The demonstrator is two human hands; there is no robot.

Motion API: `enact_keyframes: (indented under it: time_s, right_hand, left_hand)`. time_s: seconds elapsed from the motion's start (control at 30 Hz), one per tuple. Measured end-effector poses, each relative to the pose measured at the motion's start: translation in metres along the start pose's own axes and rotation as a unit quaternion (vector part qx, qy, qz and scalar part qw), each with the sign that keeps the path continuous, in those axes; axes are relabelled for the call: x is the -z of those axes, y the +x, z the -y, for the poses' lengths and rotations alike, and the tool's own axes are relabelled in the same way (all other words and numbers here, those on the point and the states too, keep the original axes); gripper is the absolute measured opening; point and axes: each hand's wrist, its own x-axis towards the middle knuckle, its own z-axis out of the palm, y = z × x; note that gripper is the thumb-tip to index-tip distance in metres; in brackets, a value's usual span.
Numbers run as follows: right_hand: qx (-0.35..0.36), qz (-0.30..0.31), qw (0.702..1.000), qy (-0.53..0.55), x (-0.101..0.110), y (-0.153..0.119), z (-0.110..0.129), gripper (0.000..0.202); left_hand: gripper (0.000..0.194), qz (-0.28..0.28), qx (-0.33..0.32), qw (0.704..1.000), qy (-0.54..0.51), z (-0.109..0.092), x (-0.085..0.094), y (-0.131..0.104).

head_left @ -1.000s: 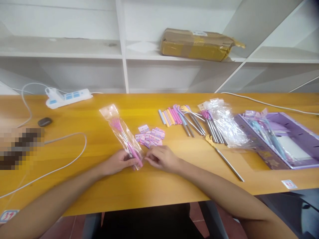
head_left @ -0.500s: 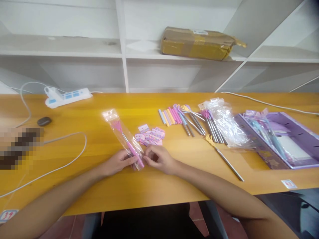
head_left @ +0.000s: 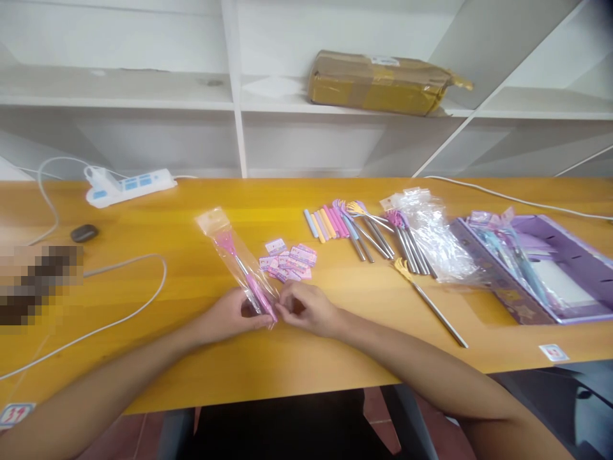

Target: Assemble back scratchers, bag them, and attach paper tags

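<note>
A pink back scratcher [head_left: 241,261] with a metal shaft lies inside a clear plastic bag [head_left: 213,222], slanting up to the left. Around the lower end of the bag my left hand [head_left: 234,315] is closed, its thumb near the pink handle. My right hand [head_left: 306,308] pinches the bag's lower right corner between thumb and fingertips. Small printed cards [head_left: 292,260] lie in a loose pile just beyond my hands. To the right, a single back scratcher with a yellow claw [head_left: 428,300] rests on the table.
Coloured handle tubes [head_left: 326,223], more back scratchers [head_left: 412,246] and a heap of clear bags [head_left: 438,236] lie at the right. Beyond them stands a purple box [head_left: 531,306] holding bagged items. A power strip [head_left: 131,187], a dark oval object [head_left: 85,233] and a white cable [head_left: 165,271] are on the left.
My left hand has shifted slightly, its thumb moving down and right toward the bag's lower end. My right hand stays at the corner. The bag has barely moved.
</note>
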Motion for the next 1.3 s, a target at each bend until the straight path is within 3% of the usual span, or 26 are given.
enact_keyframes:
  time_s: [0.2, 0.37, 0.6, 0.77, 0.9, 1.13, 1.3]
  right_hand:
    - [-0.096, 0.004, 0.994, 0.057, 0.000, -0.003, -0.001, 0.015]
    - [-0.123, 0.015, 0.985, 0.122, -0.002, -0.002, -0.005, 0.023]
    - [-0.134, 0.075, 0.965, 0.213, -0.002, 0.000, -0.004, 0.057]
    - [-0.137, 0.077, 0.974, 0.161, -0.002, 0.000, -0.003, 0.058]
    - [-0.138, 0.077, 0.974, 0.163, -0.002, 0.001, -0.001, 0.055]
    - [-0.193, 0.135, 0.940, 0.248, 0.003, 0.003, -0.003, 0.036]
    - [-0.219, 0.170, 0.911, 0.306, 0.007, 0.001, -0.001, 0.041]
  left_hand:
    - [0.033, -0.001, 0.009, 1.000, 0.012, -0.001, 0.004, 0.001]
    - [0.035, -0.002, 0.021, 1.000, 0.017, -0.002, 0.004, -0.001]
    - [0.037, 0.011, 0.005, 0.999, 0.034, -0.002, 0.004, -0.002]
    - [0.040, -0.020, 0.024, 0.996, 0.086, 0.002, 0.001, -0.001]
    - [0.037, -0.022, 0.038, 0.998, 0.055, 0.005, -0.001, 0.000]
    - [0.033, 0.027, 0.014, 0.998, 0.052, -0.005, 0.001, -0.002]
    - [0.032, 0.057, -0.008, 0.998, 0.029, -0.005, 0.000, -0.006]
